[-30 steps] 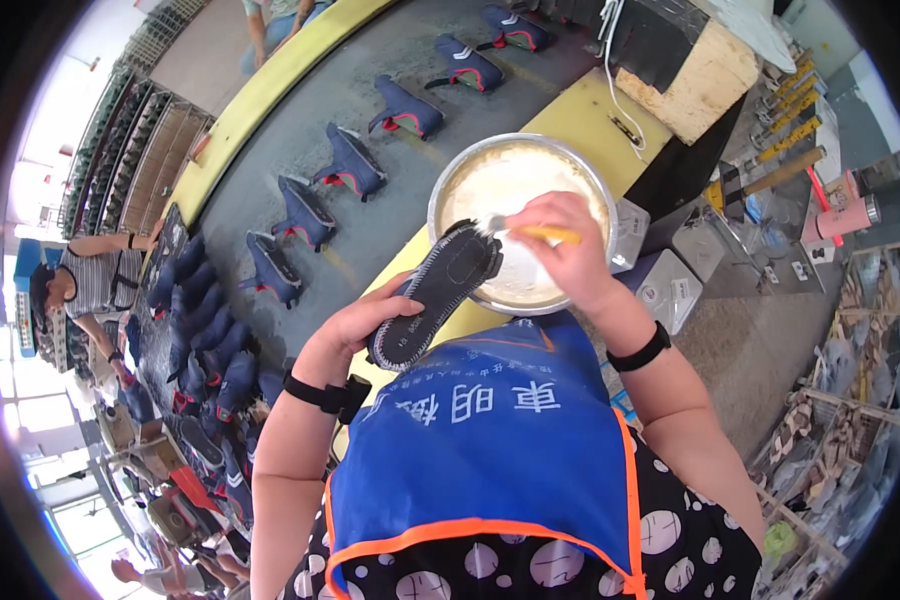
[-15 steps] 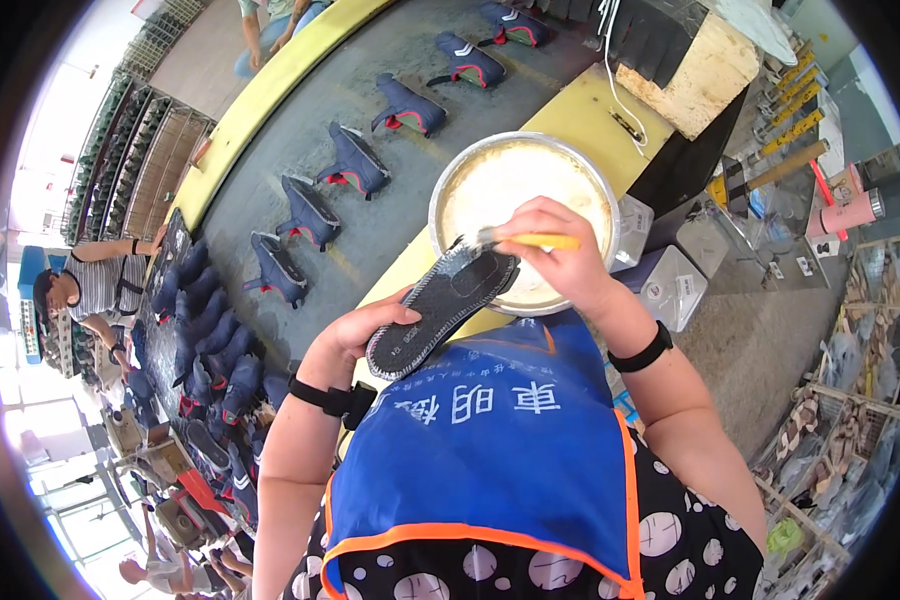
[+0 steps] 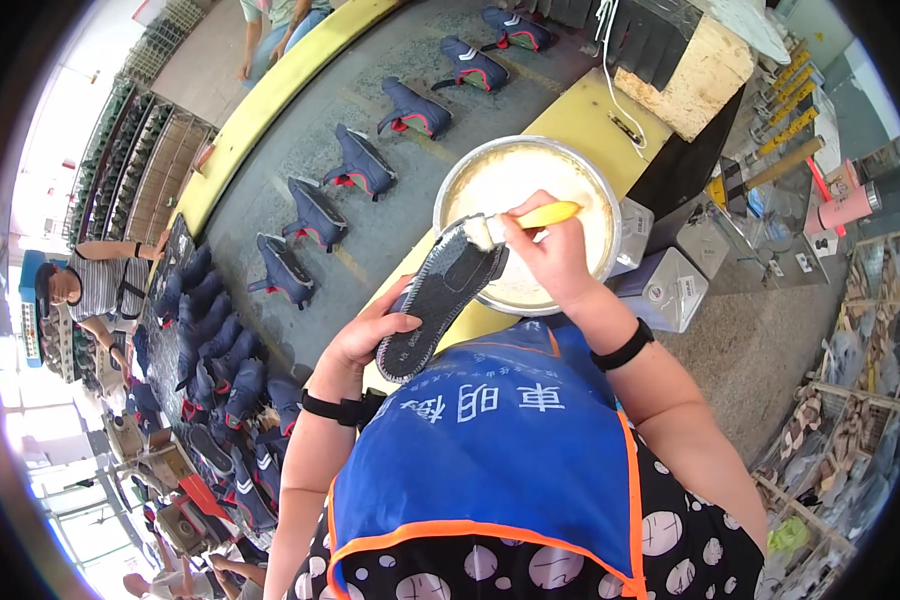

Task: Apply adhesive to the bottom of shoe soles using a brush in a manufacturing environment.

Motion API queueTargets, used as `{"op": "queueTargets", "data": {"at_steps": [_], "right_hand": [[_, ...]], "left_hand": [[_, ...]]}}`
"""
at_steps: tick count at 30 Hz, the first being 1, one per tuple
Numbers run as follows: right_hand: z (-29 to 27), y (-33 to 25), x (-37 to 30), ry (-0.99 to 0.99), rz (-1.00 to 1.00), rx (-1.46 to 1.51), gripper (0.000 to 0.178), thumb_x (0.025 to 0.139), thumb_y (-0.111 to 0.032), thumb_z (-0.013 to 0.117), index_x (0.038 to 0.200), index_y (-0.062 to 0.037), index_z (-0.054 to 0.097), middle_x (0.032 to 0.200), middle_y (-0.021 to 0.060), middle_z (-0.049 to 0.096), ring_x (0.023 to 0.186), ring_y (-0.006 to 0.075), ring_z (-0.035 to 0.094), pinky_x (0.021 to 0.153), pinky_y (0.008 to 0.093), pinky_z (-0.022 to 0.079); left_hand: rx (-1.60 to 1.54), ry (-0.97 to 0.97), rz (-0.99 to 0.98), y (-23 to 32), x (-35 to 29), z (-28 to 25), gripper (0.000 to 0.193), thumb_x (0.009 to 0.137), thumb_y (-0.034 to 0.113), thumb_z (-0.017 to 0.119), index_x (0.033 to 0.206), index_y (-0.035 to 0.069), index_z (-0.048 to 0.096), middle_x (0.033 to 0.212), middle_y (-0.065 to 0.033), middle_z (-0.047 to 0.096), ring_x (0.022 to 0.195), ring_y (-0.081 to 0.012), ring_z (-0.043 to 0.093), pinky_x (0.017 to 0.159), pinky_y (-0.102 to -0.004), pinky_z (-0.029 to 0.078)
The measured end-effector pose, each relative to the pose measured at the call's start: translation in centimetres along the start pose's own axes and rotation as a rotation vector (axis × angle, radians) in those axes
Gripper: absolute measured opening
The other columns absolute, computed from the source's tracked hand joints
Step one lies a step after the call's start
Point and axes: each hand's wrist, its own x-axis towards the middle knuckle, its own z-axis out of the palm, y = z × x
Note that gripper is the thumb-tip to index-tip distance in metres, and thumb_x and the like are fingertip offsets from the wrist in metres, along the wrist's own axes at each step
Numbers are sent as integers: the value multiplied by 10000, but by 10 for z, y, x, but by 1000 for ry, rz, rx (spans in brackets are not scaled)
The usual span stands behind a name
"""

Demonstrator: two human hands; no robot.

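And it's black for the flat, oblong shoe sole, pale stitching round its rim! Bright yellow handle on the whitish-bristled brush; creamy white inside the round silvery metal basin. Far side, navy fabric shoe uppers flash red trim; near, orange edges the blue cloth apron.

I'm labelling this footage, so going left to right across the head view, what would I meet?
Co-worker in a striped top → heap of dark blue shoes → left hand → black-soled shoe → right hand → metal tins → pink bottle.
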Motion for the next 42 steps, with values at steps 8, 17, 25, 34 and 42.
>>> {"op": "queueTargets", "data": {"at_steps": [8, 17, 25, 34, 42], "right_hand": [[-1, -4, -2, 71, 62, -260, 206, 876, -163, 700, 790, -58, 545, 633, 93, 604, 542, 230, 613, 528, 327, 468], [35, -24, -44, 7, 103, -164, 239, 895, -129, 690, 766, -50, 505, 632, 97, 583, 536, 240, 578, 523, 328, 450], [15, -11, -21, 22, 75, -267, 221, 873, -104, 693, 753, -38, 521, 592, 96, 551, 522, 214, 558, 521, 327, 428], [1, -4, 11, 111, -51, -263, 216, 872, -148, 687, 771, -44, 527, 609, 111, 569, 545, 267, 592, 528, 358, 446], [-6, 21, -26, 81, -52, -288, 149, 889, -44, 680, 815, -20, 552, 677, 69, 518, 624, 142, 541, 586, 283, 427]], "left_hand": [[168, 111, 104, -6, -9, -2, 777, 752, 127, 686, 1466, 20, 398, 1324, -111, 533, 1220, -213, 509, 1059, -328, 383], [-36, 183, 175, -25, -4, -1, 764, 804, 116, 622, 1500, 35, 317, 1377, -112, 511, 1236, -198, 510, 1049, -304, 399], [196, 189, 269, -21, -4, 1, 802, 794, 124, 666, 1510, 37, 315, 1370, -125, 512, 1259, -220, 496, 1067, -326, 382], [372, 104, 261, -12, -9, 5, 796, 741, 111, 708, 1472, 51, 399, 1355, -142, 527, 1241, -234, 518, 1069, -344, 389], [20, 197, 272, -56, -6, -19, 771, 814, 185, 696, 1492, 80, 345, 1361, -146, 497, 1249, -241, 491, 1055, -361, 399]]}}
